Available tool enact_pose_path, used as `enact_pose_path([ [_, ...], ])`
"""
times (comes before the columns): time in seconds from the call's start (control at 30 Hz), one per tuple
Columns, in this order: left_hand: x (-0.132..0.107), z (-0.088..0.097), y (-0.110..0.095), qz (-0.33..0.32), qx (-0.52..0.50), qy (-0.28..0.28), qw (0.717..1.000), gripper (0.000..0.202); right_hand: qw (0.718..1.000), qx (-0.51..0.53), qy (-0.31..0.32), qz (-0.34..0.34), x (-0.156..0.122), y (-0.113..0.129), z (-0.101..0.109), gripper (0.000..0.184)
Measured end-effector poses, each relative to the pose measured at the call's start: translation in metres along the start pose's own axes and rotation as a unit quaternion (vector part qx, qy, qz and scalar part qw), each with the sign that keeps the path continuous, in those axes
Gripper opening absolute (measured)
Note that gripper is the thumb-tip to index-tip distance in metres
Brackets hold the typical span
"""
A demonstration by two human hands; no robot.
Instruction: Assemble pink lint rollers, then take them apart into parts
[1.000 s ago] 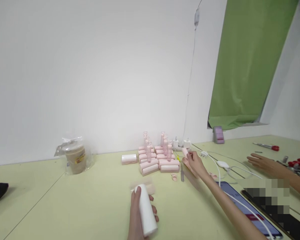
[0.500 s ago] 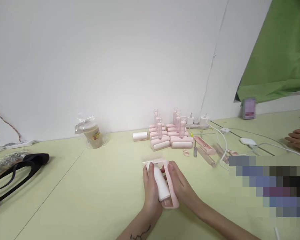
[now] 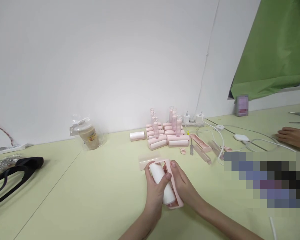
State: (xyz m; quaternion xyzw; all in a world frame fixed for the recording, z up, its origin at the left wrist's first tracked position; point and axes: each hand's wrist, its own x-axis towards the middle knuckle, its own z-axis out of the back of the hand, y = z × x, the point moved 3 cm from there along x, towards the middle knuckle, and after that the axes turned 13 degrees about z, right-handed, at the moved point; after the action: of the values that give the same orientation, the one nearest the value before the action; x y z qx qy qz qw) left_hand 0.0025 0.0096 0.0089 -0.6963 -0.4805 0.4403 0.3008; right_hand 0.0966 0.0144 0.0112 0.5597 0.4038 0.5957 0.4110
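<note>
My left hand (image 3: 152, 193) is closed around a white lint roller refill (image 3: 169, 194), its thumb lying across the roll. My right hand (image 3: 186, 185) grips a pink roller case (image 3: 180, 202) from its right side. The roll is tilted along the case's open side, partly in it; how far it sits inside is hidden by my fingers. A clear pinkish cover (image 3: 145, 162) shows just beyond my left fingertips; whether it is joined to the case I cannot tell.
Pink lint rollers (image 3: 178, 140) stand in rows by the wall, with a white roll (image 3: 137, 136) beside them. Rightward lie a screwdriver (image 3: 191, 148), a pink shell (image 3: 200, 143), clear tubes and white cables. A bagged cup (image 3: 90, 136) stands left. Another person's hand (image 3: 292, 136) rests far right.
My left thumb has moved from the roll's top end to across its middle. The roll and case have shifted slightly right and closer together. The view has turned a little right.
</note>
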Motion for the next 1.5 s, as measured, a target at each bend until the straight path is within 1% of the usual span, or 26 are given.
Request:
enact_pose_path([
  [0.13,-0.003,-0.003,-0.002,-0.002,0.013,0.0,1.0,0.068,0.999,0.027,-0.001,0.023,-0.003,0.002,-0.002,0.032],
  [0.23,-0.003,-0.004,-0.004,-0.012,0.019,0.006,1.0,0.067,0.999,0.002,0.013,0.039,-0.004,0.003,-0.002,0.033],
  [0.33,0.0,0.0,-0.009,-0.015,0.047,0.016,0.999,0.06,0.992,-0.108,0.051,0.044,0.003,0.004,0.007,0.033],
  [0.4,0.002,0.005,-0.013,-0.004,0.113,0.036,0.993,0.058,0.976,-0.188,0.085,0.069,0.01,0.009,0.016,0.034],
  [0.43,0.003,0.008,-0.016,0.001,0.16,0.053,0.986,0.057,0.968,-0.209,0.111,0.09,0.014,0.013,0.02,0.034],
  [0.5,0.003,0.016,-0.022,-0.007,0.266,0.082,0.961,0.057,0.952,-0.209,0.183,0.13,0.019,0.021,0.025,0.03],
  [0.57,0.002,0.026,-0.03,-0.032,0.369,0.089,0.924,0.064,0.936,-0.191,0.251,0.158,0.019,0.027,0.025,0.024],
  [0.6,0.002,0.031,-0.033,-0.044,0.412,0.086,0.906,0.071,0.929,-0.19,0.27,0.168,0.017,0.028,0.024,0.024],
  [0.67,0.002,0.04,-0.038,-0.056,0.47,0.088,0.877,0.08,0.918,-0.218,0.275,0.185,0.014,0.028,0.021,0.028],
  [0.7,0.003,0.044,-0.039,-0.055,0.487,0.095,0.867,0.079,0.911,-0.244,0.271,0.192,0.012,0.027,0.019,0.029],
  [0.77,0.004,0.048,-0.04,-0.048,0.516,0.112,0.848,0.067,0.892,-0.307,0.264,0.199,0.009,0.022,0.014,0.029],
  [0.83,0.004,0.05,-0.038,-0.041,0.547,0.12,0.827,0.055,0.873,-0.353,0.27,0.2,0.006,0.015,0.01,0.026],
  [0.9,0.003,0.051,-0.036,-0.045,0.576,0.124,0.807,0.05,0.854,-0.383,0.286,0.205,0.003,0.009,0.006,0.02],
  [0.97,0.001,0.051,-0.034,-0.067,0.594,0.131,0.791,0.047,0.838,-0.402,0.303,0.211,0.001,0.004,0.004,0.012],
  [1.0,0.001,0.051,-0.033,-0.08,0.6,0.137,0.785,0.046,0.832,-0.407,0.309,0.215,0.001,0.001,0.003,0.009],
  [1.07,-0.001,0.052,-0.031,-0.098,0.601,0.148,0.779,0.045,0.836,-0.398,0.311,0.214,0.0,-0.002,0.002,0.009],
  [1.1,-0.001,0.053,-0.03,-0.099,0.596,0.15,0.783,0.045,0.844,-0.388,0.306,0.21,0.0,-0.003,0.002,0.009],
  [1.17,0.0,0.054,-0.03,-0.081,0.571,0.143,0.804,0.047,0.859,-0.371,0.289,0.199,0.002,-0.004,0.003,0.01],
  [1.27,0.005,0.052,-0.029,-0.032,0.5,0.133,0.855,0.053,0.896,-0.327,0.25,0.165,0.008,-0.001,0.006,0.013],
  [1.33,0.007,0.047,-0.028,-0.004,0.43,0.134,0.893,0.053,0.928,-0.277,0.208,0.137,0.012,0.002,0.008,0.015],
  [1.4,0.01,0.042,-0.024,0.035,0.341,0.124,0.931,0.049,0.951,-0.235,0.167,0.113,0.014,0.005,0.011,0.013],
  [1.47,0.012,0.038,-0.019,0.089,0.253,0.089,0.959,0.046,0.964,-0.21,0.136,0.091,0.015,0.007,0.012,0.009],
  [1.5,0.012,0.037,-0.016,0.113,0.216,0.066,0.968,0.046,0.969,-0.202,0.118,0.077,0.014,0.007,0.013,0.007],
])
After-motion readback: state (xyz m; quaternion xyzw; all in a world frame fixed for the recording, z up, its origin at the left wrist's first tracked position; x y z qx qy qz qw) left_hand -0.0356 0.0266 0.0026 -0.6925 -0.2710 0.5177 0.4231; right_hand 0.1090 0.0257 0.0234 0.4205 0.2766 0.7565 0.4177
